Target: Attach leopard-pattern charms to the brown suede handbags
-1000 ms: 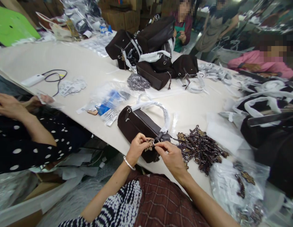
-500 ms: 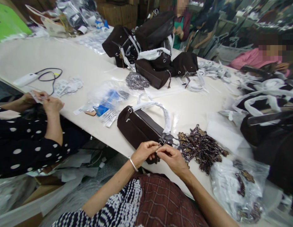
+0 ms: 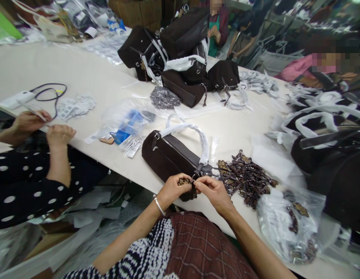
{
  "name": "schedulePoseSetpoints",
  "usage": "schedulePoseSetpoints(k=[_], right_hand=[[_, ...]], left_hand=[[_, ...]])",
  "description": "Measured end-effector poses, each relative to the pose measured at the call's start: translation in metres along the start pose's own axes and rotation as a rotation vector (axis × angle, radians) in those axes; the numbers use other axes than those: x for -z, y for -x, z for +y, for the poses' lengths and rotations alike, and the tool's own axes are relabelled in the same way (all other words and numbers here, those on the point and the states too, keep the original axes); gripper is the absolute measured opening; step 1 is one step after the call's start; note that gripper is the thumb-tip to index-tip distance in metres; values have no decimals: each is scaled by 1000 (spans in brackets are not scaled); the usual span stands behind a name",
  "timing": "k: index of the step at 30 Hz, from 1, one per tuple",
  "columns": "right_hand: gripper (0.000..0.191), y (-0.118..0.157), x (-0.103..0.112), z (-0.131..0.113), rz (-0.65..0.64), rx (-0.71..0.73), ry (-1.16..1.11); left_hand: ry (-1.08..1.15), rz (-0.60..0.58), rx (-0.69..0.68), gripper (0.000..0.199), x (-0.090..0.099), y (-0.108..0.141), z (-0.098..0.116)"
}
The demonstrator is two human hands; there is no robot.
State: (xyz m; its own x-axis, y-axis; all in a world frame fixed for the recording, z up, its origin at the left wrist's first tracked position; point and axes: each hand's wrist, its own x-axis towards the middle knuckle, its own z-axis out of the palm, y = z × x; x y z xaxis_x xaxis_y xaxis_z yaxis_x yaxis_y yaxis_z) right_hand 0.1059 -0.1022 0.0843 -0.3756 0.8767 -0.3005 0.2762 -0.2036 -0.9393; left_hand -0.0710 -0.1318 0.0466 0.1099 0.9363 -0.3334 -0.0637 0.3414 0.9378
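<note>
A dark brown handbag (image 3: pixel 171 157) with white-wrapped handles lies on the table in front of me. At its near right end, my left hand (image 3: pixel 174 190) pinches a brown and gold braided charm (image 3: pixel 184 181). My right hand (image 3: pixel 210 190) is closed beside it, thumb and fingertips at the metal ring by the bag's handle base; the small part between them is partly hidden. A heap of similar braided charms (image 3: pixel 248 178) lies just right of my hands.
Brown bags (image 3: pixel 182 35) are piled at the back, more (image 3: pixel 337 162) at the right. A plastic bag with charms (image 3: pixel 287 228) sits near right. Blue packets (image 3: pixel 127 126) lie left of the handbag. A co-worker's hands (image 3: pixel 59 135) are at the left edge.
The gold part of the charm now shows in my left hand, and my fingertips are slightly further apart. The co-worker's hands at left have shifted. The whole view has moved slightly.
</note>
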Motion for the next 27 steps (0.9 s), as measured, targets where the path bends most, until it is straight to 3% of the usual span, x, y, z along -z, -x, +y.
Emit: schedulePoseSetpoints(k=[4, 7, 19, 27], right_hand=[[16, 7, -9, -6, 70, 126, 299], [16, 10, -14, -3, 140, 170, 409], [17, 10, -26, 6, 281, 155, 432], [16, 13, -29, 14, 290, 130, 358]], left_hand=[[251, -70, 82, 29, 3, 2, -1], [308, -65, 121, 32, 3, 3, -1], [285, 30, 81, 23, -3, 6, -5], [274, -4, 53, 31, -1, 8, -11]])
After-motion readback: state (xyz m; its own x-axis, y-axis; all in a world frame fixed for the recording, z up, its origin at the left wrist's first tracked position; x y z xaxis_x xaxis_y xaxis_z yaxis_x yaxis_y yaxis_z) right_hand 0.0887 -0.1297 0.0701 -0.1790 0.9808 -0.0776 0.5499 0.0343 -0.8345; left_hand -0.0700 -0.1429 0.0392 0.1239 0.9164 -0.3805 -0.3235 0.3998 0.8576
